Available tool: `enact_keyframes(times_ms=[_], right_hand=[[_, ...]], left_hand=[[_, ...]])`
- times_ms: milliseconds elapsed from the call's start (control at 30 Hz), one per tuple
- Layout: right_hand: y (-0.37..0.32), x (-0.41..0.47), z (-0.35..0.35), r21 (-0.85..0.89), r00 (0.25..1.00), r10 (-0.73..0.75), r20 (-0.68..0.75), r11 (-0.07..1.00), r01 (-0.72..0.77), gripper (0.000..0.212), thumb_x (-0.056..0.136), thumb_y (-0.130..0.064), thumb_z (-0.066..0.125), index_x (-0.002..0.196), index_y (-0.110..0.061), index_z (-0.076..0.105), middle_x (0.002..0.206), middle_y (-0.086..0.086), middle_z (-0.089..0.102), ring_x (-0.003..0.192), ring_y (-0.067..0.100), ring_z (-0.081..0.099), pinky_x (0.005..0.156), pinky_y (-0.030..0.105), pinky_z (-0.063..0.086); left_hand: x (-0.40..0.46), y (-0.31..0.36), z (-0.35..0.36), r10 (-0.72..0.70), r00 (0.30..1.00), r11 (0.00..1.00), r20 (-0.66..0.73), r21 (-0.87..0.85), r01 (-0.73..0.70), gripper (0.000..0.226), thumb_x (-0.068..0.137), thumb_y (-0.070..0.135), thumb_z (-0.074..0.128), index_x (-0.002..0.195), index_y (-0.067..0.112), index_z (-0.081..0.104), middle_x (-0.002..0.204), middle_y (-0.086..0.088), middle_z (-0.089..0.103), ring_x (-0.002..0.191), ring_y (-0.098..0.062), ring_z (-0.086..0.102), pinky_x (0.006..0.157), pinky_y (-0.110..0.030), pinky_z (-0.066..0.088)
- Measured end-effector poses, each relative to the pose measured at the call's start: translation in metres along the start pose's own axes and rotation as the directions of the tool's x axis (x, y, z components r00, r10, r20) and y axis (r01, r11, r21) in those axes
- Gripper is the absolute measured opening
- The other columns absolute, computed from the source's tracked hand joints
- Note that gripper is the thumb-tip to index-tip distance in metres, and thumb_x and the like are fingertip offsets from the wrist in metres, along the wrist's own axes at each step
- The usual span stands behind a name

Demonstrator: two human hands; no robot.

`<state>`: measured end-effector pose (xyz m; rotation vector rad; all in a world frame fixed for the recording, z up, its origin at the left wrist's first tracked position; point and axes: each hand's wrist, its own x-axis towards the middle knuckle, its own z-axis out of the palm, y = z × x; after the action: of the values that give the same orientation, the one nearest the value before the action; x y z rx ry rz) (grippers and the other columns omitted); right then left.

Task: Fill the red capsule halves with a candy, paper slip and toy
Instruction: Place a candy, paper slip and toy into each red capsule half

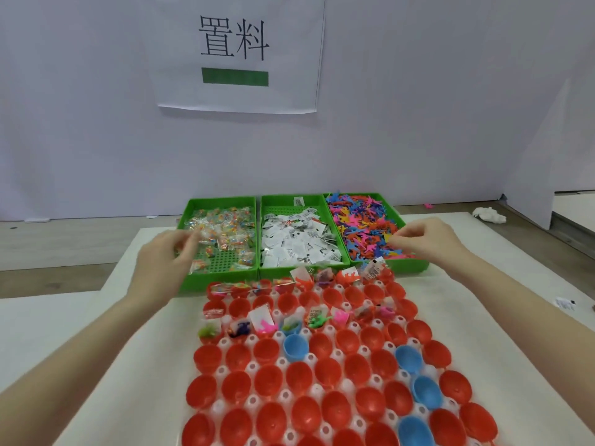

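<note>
With the red capsule halves (325, 375) sitting open-side-up in their holder right below the three green trays (222, 278), I'm dipping my left hand (164, 262) into the candies (222, 230) and my right hand (428, 239) into the toys (363, 220), fingers curled but too blurry to tell if they're pinching anything.

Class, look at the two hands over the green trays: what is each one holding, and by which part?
It cannot be told. The left hand is blurred over the candy tray; the right hand has fingers curled at the toy tray, any hold hidden.

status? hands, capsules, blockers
Left hand pinching at candy tray; right hand over toy tray. Red capsule halves mostly empty. Nothing in the way.
</note>
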<state>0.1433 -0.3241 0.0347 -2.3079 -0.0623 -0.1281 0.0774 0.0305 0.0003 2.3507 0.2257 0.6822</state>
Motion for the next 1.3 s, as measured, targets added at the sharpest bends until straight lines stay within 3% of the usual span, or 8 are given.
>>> enact_keyframes(times_ms=[300, 500, 600, 767, 900, 967, 1200, 1300], right_hand=[[0.015, 0.044, 0.036, -0.342, 0.989, 0.036, 0.143, 0.939, 0.016, 0.04, 0.085, -0.034, 0.063, 0.116, -0.008, 0.062, 0.12, 0.007, 0.061, 0.106, 0.02, 0.057, 0.088, 0.03, 0.044], [0.015, 0.049, 0.04, -0.325, 0.997, 0.033, 0.077, 0.946, -0.006, 0.02, 0.071, -0.021, 0.079, 0.081, -0.01, 0.065, 0.091, 0.007, 0.066, 0.082, 0.018, 0.058, 0.079, 0.037, 0.051], [0.014, 0.051, 0.041, -0.269, 0.996, 0.073, 0.057, 0.962, -0.055, 0.015, 0.071, -0.012, 0.079, 0.071, -0.013, 0.063, 0.082, 0.003, 0.062, 0.081, 0.014, 0.054, 0.079, 0.034, 0.05], [0.016, 0.054, 0.037, -0.193, 0.996, 0.076, 0.038, 0.979, -0.068, 0.017, 0.076, -0.012, 0.074, 0.066, -0.016, 0.061, 0.072, -0.001, 0.059, 0.062, 0.005, 0.053, 0.044, 0.015, 0.039], [0.015, 0.053, 0.037, -0.222, 0.999, -0.043, 0.006, 0.974, 0.043, 0.011, 0.08, -0.014, 0.07, 0.073, -0.012, 0.061, 0.078, 0.001, 0.059, 0.073, 0.013, 0.053, 0.063, 0.024, 0.04], [0.012, 0.051, 0.036, -0.128, 0.994, -0.08, -0.074, 0.989, 0.07, 0.013, 0.08, -0.012, 0.069, 0.072, -0.013, 0.059, 0.076, 0.001, 0.059, 0.069, 0.012, 0.053, 0.059, 0.023, 0.04], [-0.011, 0.049, 0.042, 0.181, 0.982, 0.041, -0.185, 0.983, -0.007, 0.014, 0.086, -0.002, 0.046, 0.081, -0.005, 0.059, 0.065, 0.0, 0.051, 0.06, 0.015, 0.046, 0.057, 0.026, 0.038], [-0.03, 0.05, 0.049, 0.045, 0.992, 0.037, -0.118, 0.998, -0.032, 0.03, 0.083, 0.003, 0.043, 0.057, -0.006, 0.054, 0.062, -0.002, 0.044, 0.057, 0.012, 0.038, 0.057, 0.029, 0.033]], left_hand=[[0.023, -0.021, 0.03, -0.152, 0.916, 0.921, 0.371, 0.391, -0.005, 0.057, 0.09, 0.054, 0.044, 0.14, 0.026, 0.039, 0.144, 0.002, 0.042, 0.126, -0.02, 0.046, 0.097, -0.035, 0.039], [0.028, -0.022, 0.037, -0.207, 0.926, 0.948, 0.316, 0.297, 0.11, 0.076, 0.078, 0.052, 0.065, 0.142, 0.027, 0.032, 0.122, 0.005, 0.058, 0.114, -0.019, 0.052, 0.087, -0.034, 0.046], [0.029, -0.023, 0.039, -0.236, 0.93, 0.95, 0.283, 0.267, 0.16, 0.063, 0.079, 0.041, 0.069, 0.135, 0.025, 0.044, 0.096, 0.011, 0.058, 0.101, -0.016, 0.055, 0.079, -0.032, 0.046], [0.028, -0.025, 0.042, -0.215, 0.954, 0.955, 0.209, 0.247, 0.162, 0.029, 0.087, 0.035, 0.061, 0.115, 0.027, 0.061, 0.077, 0.012, 0.053, 0.074, -0.012, 0.051, 0.053, -0.025, 0.033], [0.026, -0.025, 0.043, -0.177, 0.968, 0.941, 0.179, 0.319, 0.113, 0.026, 0.091, 0.043, 0.052, 0.105, 0.027, 0.066, 0.102, 0.004, 0.061, 0.092, -0.018, 0.055, 0.064, -0.027, 0.041], [0.026, -0.026, 0.044, -0.164, 0.977, 0.931, 0.139, 0.35, 0.107, 0.027, 0.093, 0.039, 0.048, 0.103, 0.021, 0.066, 0.112, -0.001, 0.061, 0.102, -0.022, 0.054, 0.072, -0.03, 0.041], [0.023, -0.025, 0.047, -0.167, 0.984, 0.928, 0.062, 0.346, 0.136, 0.04, 0.092, 0.025, 0.037, 0.054, 0.015, 0.037, 0.071, -0.007, 0.05, 0.066, -0.024, 0.044, 0.049, -0.031, 0.022], [0.024, -0.026, 0.047, -0.16, 0.984, 0.924, 0.077, 0.363, 0.122, 0.04, 0.094, 0.024, 0.033, 0.055, 0.015, 0.037, 0.068, -0.004, 0.047, 0.066, -0.024, 0.044, 0.049, -0.032, 0.021]])
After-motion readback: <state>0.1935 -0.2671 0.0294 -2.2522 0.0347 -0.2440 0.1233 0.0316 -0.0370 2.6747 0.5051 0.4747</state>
